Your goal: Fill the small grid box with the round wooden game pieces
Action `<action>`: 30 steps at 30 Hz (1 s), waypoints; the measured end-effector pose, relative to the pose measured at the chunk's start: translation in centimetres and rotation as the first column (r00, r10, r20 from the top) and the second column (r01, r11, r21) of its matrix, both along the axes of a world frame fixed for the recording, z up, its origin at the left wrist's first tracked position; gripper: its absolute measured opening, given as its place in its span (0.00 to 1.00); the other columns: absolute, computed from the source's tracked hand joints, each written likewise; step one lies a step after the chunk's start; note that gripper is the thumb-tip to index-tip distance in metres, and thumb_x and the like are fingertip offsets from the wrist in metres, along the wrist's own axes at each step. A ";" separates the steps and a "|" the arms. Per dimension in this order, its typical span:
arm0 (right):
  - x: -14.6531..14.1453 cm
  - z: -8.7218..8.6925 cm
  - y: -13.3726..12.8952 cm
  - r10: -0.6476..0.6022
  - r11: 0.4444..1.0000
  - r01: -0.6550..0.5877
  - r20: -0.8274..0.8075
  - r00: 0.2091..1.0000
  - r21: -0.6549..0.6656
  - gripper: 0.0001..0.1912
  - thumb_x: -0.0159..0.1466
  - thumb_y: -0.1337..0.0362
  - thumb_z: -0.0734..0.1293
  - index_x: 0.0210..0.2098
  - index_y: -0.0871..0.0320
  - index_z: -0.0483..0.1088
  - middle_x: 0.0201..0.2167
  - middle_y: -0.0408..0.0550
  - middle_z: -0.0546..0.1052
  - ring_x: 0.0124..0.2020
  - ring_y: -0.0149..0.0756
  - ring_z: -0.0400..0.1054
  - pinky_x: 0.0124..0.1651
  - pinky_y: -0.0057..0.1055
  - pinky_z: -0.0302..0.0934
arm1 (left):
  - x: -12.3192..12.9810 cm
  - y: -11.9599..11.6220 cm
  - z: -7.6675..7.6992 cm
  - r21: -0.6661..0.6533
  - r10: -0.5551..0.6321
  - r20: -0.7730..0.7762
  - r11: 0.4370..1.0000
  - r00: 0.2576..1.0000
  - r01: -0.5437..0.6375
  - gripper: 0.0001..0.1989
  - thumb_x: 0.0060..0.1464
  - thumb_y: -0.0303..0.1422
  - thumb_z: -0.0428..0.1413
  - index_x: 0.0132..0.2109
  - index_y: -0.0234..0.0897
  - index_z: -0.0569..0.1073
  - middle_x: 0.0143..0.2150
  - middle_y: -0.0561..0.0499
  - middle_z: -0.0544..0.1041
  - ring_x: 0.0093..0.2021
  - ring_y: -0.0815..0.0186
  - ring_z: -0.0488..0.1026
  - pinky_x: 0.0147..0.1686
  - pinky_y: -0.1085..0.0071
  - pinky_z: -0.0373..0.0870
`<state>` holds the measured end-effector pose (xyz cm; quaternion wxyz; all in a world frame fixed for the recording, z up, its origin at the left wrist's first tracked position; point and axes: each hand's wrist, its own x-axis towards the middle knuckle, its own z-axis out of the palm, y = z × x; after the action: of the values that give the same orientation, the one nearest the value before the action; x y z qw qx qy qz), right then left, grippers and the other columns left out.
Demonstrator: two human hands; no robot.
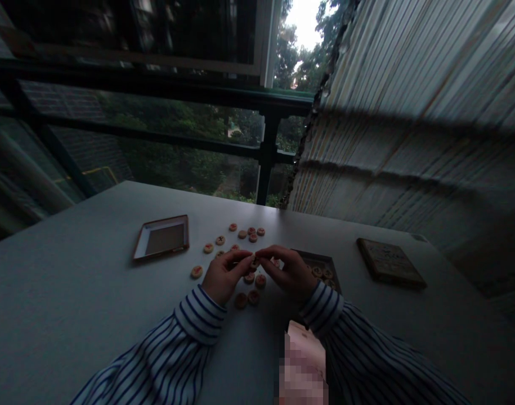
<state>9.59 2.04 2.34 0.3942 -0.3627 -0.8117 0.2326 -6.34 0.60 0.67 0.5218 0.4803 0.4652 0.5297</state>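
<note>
My left hand (224, 277) and my right hand (289, 271) meet over the middle of the table, fingertips pinched around a small round xiangqi piece (254, 262). Its face is mostly hidden by the fingers. Several more round wooden xiangqi pieces (260, 280) lie loose below and behind the hands, many with red characters. A few, such as one piece (220, 240), carry dark marks. Partly behind my right hand is a shallow box (334, 270) with several dark-marked pieces (317, 272) inside.
On the left of the white table (92, 270) lies an open shallow lid or tray (187, 233) with a brown rim. A flat closed box (390, 262) rests at the right. A pink object (307, 349), partly pixelated, is near me. Behind are window bars and a striped curtain (388, 112).
</note>
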 end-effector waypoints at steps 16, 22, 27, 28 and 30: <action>-0.4 0.6 0.4 -0.015 0.986 0.000 0.090 0.996 0.165 0.11 0.56 0.62 0.65 0.38 0.57 0.69 0.32 0.47 0.73 0.34 0.32 0.66 0.38 0.30 0.59 | -0.1 0.4 -0.8 0.071 0.017 0.071 0.997 0.997 -0.022 0.14 0.44 0.38 0.57 0.37 0.32 0.73 0.33 0.47 0.76 0.32 0.66 0.73 0.33 0.70 0.72; -0.1 1.7 -0.3 -0.033 0.985 0.007 0.148 0.988 0.173 0.11 0.56 0.61 0.64 0.39 0.57 0.69 0.33 0.48 0.73 0.35 0.32 0.66 0.40 0.30 0.58 | 0.1 0.2 -0.7 0.081 0.000 0.115 0.997 0.993 -0.010 0.12 0.44 0.36 0.58 0.37 0.33 0.73 0.32 0.50 0.76 0.32 0.68 0.73 0.33 0.73 0.71; 0.4 2.2 -0.9 -0.055 0.982 0.019 0.190 0.980 0.189 0.11 0.56 0.62 0.64 0.39 0.57 0.68 0.32 0.47 0.73 0.34 0.32 0.66 0.39 0.30 0.58 | 0.5 -0.2 -0.1 0.070 -0.035 0.121 0.997 0.992 0.027 0.12 0.44 0.36 0.58 0.36 0.33 0.72 0.31 0.50 0.76 0.31 0.69 0.73 0.32 0.75 0.69; 0.6 2.2 -1.0 -0.063 0.981 0.024 0.196 0.979 0.192 0.11 0.56 0.62 0.64 0.39 0.57 0.68 0.32 0.47 0.73 0.34 0.32 0.66 0.39 0.30 0.58 | 0.7 -0.3 0.0 0.064 -0.034 0.122 0.998 0.992 0.027 0.12 0.44 0.36 0.58 0.36 0.33 0.72 0.31 0.50 0.76 0.31 0.69 0.73 0.32 0.75 0.69; 0.9 2.3 -1.1 -0.076 0.979 0.034 0.207 0.975 0.201 0.12 0.56 0.63 0.65 0.39 0.57 0.67 0.32 0.46 0.73 0.34 0.32 0.66 0.39 0.30 0.58 | 1.0 -0.4 0.2 0.048 -0.032 0.127 0.999 0.991 0.026 0.13 0.43 0.36 0.58 0.36 0.33 0.72 0.31 0.50 0.76 0.31 0.69 0.73 0.32 0.75 0.69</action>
<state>10.51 0.93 4.63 0.3450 -0.3674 -0.8579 0.1000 -5.34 0.15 0.86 0.5469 0.4641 0.4114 0.5623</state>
